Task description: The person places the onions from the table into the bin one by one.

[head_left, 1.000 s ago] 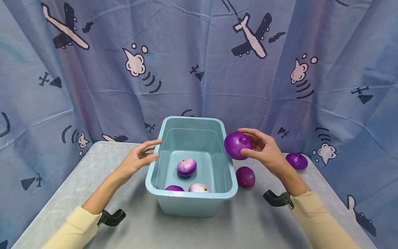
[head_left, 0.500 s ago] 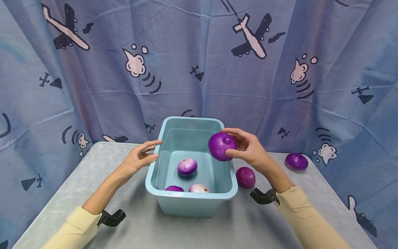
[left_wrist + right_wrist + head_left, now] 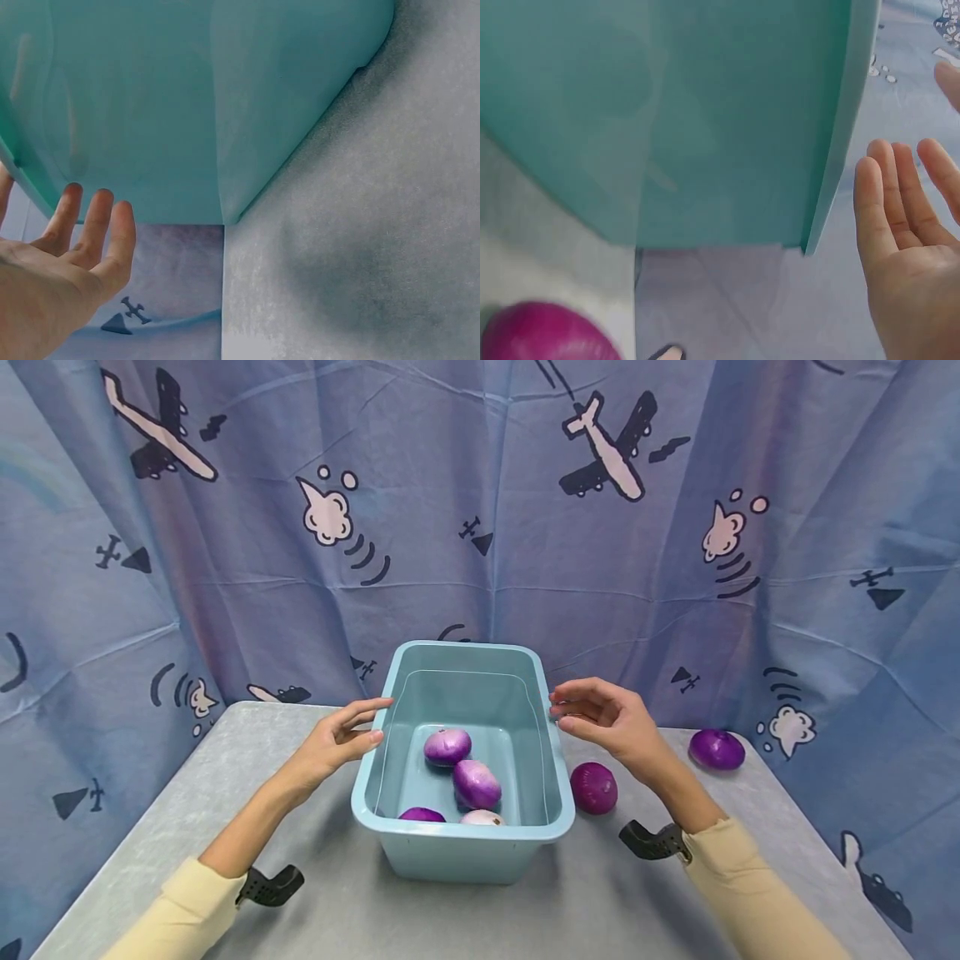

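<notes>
My left hand (image 3: 333,737) is at the left rim of a light blue plastic bin (image 3: 465,853), fingers loosely extended with the tips right at the rim. Just beyond the right rim, my right hand (image 3: 618,720) has its fingers relaxed and holds nothing. Several purple onions lie in the bin: a pale purple onion (image 3: 447,747) at the back, another onion (image 3: 477,784) against it, and two near the front wall, which partly hides them. Outside, a dark magenta onion (image 3: 594,788) sits beside the bin's right wall, below my right hand.
A further purple onion (image 3: 717,750) rests near the table's back right edge. The grey table (image 3: 300,927) is bordered by a blue curtain (image 3: 420,543) with airplane prints, close behind the bin. Each wrist carries a black camera strap (image 3: 270,885).
My right hand carried an onion left over the bin and let it go; the onion now lies inside, and the hand has drawn back right past the rim. The left hand stayed put.
</notes>
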`<state>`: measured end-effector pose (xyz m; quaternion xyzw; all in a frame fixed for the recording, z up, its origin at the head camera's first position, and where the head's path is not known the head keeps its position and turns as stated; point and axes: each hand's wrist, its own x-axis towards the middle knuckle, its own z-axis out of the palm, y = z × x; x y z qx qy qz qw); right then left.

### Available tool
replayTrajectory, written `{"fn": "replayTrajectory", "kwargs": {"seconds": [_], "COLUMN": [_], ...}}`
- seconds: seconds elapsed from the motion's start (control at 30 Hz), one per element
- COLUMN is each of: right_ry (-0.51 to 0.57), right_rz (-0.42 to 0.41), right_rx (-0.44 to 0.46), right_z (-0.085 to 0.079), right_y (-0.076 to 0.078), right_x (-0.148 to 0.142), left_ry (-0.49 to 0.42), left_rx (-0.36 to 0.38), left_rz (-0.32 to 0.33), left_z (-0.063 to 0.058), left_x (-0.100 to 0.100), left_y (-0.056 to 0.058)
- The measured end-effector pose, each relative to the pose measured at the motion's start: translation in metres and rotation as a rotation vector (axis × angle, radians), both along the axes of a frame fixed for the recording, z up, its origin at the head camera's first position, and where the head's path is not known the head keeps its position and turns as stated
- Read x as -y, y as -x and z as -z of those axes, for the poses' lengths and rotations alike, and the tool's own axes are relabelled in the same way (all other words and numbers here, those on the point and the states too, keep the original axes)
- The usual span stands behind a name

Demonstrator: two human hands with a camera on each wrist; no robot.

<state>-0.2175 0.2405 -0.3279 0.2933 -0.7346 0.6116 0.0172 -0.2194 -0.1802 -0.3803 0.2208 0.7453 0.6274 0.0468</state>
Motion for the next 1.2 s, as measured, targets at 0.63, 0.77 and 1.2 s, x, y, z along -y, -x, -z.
{"fn": "replayTrajectory", "kwargs": {"seconds": [0.63,0.77,1.2], "right_ry": [-0.180,-0.178,-0.186], "right_rz": [0.184,0.173,0.145], "right_rx": [0.143,0.191,0.215], "right_z": [0.074,0.090,0.111], "right_y": [-0.009,-0.010,-0.007], "right_x": [-0.082,-0.088,-0.082], "left_ry": [-0.010,-0.005,-0.018], "left_rx": [0.010,0.011,0.012], "left_rz": [0.007,0.010,0.021], "left_z": [0.000,-0.001,-0.002], "left_x": [0.000,0.000,-0.001], "left_y": [-0.001,-0.001,-0.002]}}
